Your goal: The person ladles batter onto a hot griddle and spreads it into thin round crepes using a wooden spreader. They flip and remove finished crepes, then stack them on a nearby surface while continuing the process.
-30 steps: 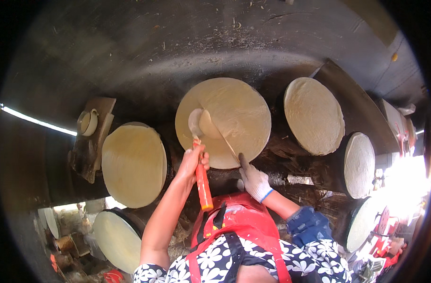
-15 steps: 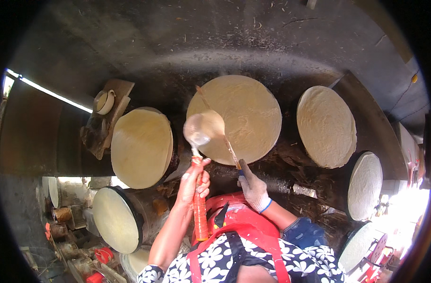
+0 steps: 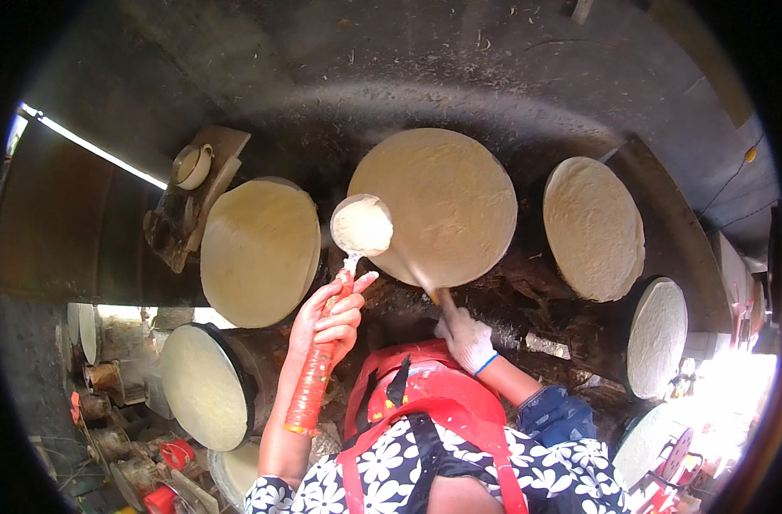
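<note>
My left hand (image 3: 328, 317) is closed around the red-wrapped handle of a ladle (image 3: 363, 228). Pale batter fills its bowl, which hangs over the lower left edge of the round griddle (image 3: 434, 206) in front of me. A thin, pale sheet of batter covers that griddle almost to its rim. My right hand (image 3: 465, 336), in a white glove with a blue cuff edge, grips a thin wooden stick (image 3: 424, 276) at the near edge of the same griddle. Motion smears the stick, and its far end cannot be made out.
More batter-covered griddles stand around me: one on the left (image 3: 260, 253), one lower left (image 3: 202, 387), others on the right (image 3: 593, 230) and lower right (image 3: 657, 338). A pale pot (image 3: 193, 166) sits on a board at the far left. A dark wall rises behind.
The ladle's bowl has steadied, and its handle now slants down toward my left forearm. The stick in my right hand has swung and become blurred, while that hand has shifted slightly.
</note>
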`<state>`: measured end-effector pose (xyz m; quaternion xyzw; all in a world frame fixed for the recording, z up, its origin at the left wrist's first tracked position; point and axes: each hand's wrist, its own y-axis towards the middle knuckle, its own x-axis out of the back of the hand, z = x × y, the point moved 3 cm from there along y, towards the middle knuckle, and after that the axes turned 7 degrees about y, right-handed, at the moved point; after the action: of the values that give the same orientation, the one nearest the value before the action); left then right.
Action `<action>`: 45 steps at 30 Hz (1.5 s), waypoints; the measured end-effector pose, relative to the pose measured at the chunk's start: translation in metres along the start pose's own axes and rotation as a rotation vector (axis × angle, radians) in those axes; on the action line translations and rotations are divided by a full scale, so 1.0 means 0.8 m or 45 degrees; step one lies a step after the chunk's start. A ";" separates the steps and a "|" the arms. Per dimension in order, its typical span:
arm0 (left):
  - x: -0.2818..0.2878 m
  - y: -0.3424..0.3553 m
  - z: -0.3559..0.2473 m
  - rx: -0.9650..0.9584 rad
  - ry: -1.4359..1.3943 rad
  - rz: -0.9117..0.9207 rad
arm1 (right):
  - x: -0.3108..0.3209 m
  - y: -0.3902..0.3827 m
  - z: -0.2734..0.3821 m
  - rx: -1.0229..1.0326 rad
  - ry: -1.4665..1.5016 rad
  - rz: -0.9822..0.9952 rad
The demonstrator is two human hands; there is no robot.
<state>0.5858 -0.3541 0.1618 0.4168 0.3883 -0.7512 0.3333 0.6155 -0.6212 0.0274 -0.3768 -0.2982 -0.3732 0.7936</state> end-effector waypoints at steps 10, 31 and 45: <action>0.000 -0.124 -0.054 -0.137 -0.249 0.122 | 0.044 0.019 -0.088 -0.526 1.255 -0.782; 0.041 -0.358 -0.162 -0.635 -0.298 0.230 | -0.103 0.283 0.326 -0.079 0.783 -0.543; 0.045 -0.414 -0.209 -0.777 -0.139 0.185 | -0.016 0.209 0.435 0.204 0.951 -0.500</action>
<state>0.3586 -0.0586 0.1721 0.2833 0.5466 -0.5955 0.5160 0.6785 -0.2577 0.1420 -0.0892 -0.0845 -0.6036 0.7878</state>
